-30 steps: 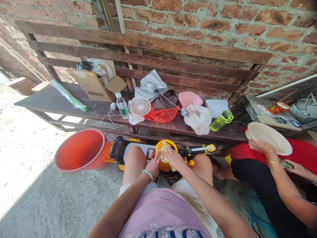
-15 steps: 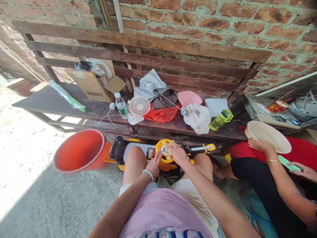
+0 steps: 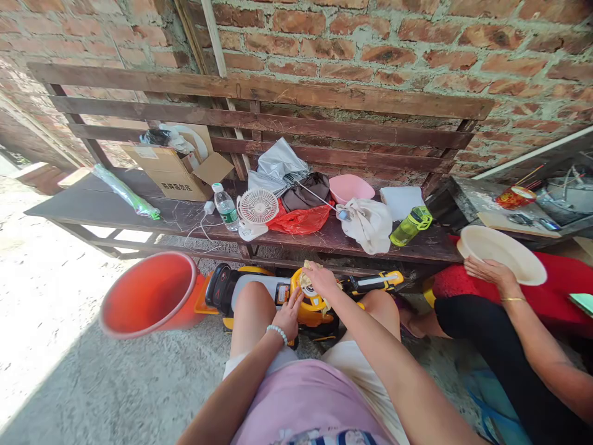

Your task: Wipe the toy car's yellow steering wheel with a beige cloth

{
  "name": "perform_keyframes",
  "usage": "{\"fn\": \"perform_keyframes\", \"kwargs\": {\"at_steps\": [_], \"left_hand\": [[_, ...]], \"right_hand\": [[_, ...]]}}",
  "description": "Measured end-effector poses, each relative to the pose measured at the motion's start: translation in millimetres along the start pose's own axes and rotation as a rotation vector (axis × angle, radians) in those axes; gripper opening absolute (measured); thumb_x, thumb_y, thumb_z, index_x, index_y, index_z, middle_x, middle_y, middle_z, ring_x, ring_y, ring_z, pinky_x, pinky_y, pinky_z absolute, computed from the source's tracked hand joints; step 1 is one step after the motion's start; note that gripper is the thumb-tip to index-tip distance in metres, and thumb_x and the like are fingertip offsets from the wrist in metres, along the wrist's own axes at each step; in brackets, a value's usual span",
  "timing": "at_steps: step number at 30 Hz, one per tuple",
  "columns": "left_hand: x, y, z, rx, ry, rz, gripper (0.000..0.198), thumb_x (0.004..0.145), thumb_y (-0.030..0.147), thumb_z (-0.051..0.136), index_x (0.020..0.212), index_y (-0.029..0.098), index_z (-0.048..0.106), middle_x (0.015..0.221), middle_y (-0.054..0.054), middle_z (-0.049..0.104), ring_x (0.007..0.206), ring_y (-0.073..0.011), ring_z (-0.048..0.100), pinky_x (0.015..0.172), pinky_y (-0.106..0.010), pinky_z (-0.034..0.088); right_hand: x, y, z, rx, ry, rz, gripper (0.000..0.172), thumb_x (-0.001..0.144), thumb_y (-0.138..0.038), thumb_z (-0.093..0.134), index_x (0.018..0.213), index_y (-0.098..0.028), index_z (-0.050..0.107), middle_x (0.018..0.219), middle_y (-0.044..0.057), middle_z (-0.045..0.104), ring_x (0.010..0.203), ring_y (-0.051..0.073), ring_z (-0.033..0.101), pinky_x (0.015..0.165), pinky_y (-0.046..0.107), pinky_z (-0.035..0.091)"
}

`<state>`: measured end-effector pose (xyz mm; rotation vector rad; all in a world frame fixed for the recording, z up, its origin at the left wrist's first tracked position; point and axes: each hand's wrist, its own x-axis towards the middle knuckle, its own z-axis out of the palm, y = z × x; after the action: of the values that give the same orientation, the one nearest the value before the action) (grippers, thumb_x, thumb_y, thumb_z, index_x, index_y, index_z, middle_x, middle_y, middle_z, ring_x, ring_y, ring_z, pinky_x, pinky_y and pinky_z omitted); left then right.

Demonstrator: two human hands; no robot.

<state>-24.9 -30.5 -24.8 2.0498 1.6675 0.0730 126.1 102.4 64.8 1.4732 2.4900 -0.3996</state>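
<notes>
A yellow ride-on toy vehicle (image 3: 256, 275) with a grey seat and black backrest stands between my legs and the bench. My right hand (image 3: 323, 281) is closed on a pale yellow cloth (image 3: 306, 266), pressing it against the far side of the yellow steering wheel (image 3: 316, 303). Part of the cloth hangs out past the hand near the wheel's right edge. At the wheel's left edge rests my left hand (image 3: 288, 316), its fingers stretched out and touching the rim, with a pale bead bracelet at the wrist. A yellow-black toy arm (image 3: 377, 281) extends to the right.
Left of the vehicle stands a large orange bucket (image 3: 152, 290). The wooden bench (image 3: 92, 198) behind bears a cardboard box (image 3: 167, 173), water bottle (image 3: 225, 207), small fan (image 3: 257, 207), umbrella (image 3: 280, 164) and green bottle (image 3: 411, 226). At right, another person holds a cream basin (image 3: 504, 253).
My right hand has moved with the cloth up and left across the steering wheel. My left hand stays at the rim. The other person's hand with the green object has moved right, mostly out of view.
</notes>
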Motion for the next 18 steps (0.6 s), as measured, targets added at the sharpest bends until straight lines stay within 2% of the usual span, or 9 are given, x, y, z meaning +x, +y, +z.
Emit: {"fn": "perform_keyframes", "kwargs": {"at_steps": [4, 9, 13, 15, 18], "left_hand": [[-1, 3, -3.9, -0.032, -0.001, 0.001, 0.104, 0.075, 0.001, 0.050, 0.166, 0.024, 0.006, 0.173, -0.006, -0.004, 0.148, -0.0320, 0.038, 0.110, -0.042, 0.049], [0, 4, -2.6, -0.055, -0.016, -0.008, 0.105, 0.076, 0.001, 0.049, 0.166, 0.024, 0.001, 0.173, -0.007, -0.007, 0.149, -0.0324, 0.036, 0.113, -0.045, 0.047], [2, 4, 0.4, -0.075, -0.029, 0.008, 0.106, 0.074, 0.001, 0.050, 0.166, 0.020, 0.001, 0.173, -0.011, -0.006, 0.156, -0.0312, 0.021, 0.122, -0.045, 0.036], [3, 4, 1.4, -0.084, -0.011, 0.025, 0.105, 0.072, -0.001, 0.050, 0.166, 0.017, 0.004, 0.172, -0.012, -0.006, 0.158, -0.0298, 0.013, 0.125, -0.045, 0.031], [5, 1, 1.9, -0.095, 0.002, 0.045, 0.102, 0.071, -0.001, 0.051, 0.165, 0.013, 0.011, 0.172, -0.015, -0.004, 0.159, -0.0296, 0.010, 0.126, -0.046, 0.029]], "right_hand": [[-15, 12, 1, 0.003, -0.042, 0.157, 0.062, 0.096, -0.011, 0.032, 0.154, -0.029, 0.045, 0.159, 0.014, 0.041, 0.112, 0.026, 0.068, 0.092, 0.037, 0.051], [-55, 8, 25, 0.038, -0.095, 0.293, 0.061, 0.097, -0.011, 0.035, 0.157, -0.013, 0.037, 0.141, 0.027, 0.055, 0.111, 0.028, 0.069, 0.090, 0.036, 0.052], [-81, -14, 44, 0.067, -0.129, 0.297, 0.063, 0.095, -0.009, 0.041, 0.158, -0.009, 0.034, 0.138, 0.030, 0.055, 0.118, 0.028, 0.066, 0.093, 0.037, 0.052], [-89, -30, 47, 0.077, -0.151, 0.291, 0.064, 0.094, -0.008, 0.043, 0.157, -0.007, 0.034, 0.138, 0.031, 0.056, 0.121, 0.028, 0.065, 0.093, 0.037, 0.053], [-96, -50, 46, 0.102, -0.170, 0.239, 0.068, 0.089, -0.010, 0.050, 0.156, -0.007, 0.036, 0.138, 0.030, 0.058, 0.120, 0.030, 0.065, 0.093, 0.038, 0.053]]}}
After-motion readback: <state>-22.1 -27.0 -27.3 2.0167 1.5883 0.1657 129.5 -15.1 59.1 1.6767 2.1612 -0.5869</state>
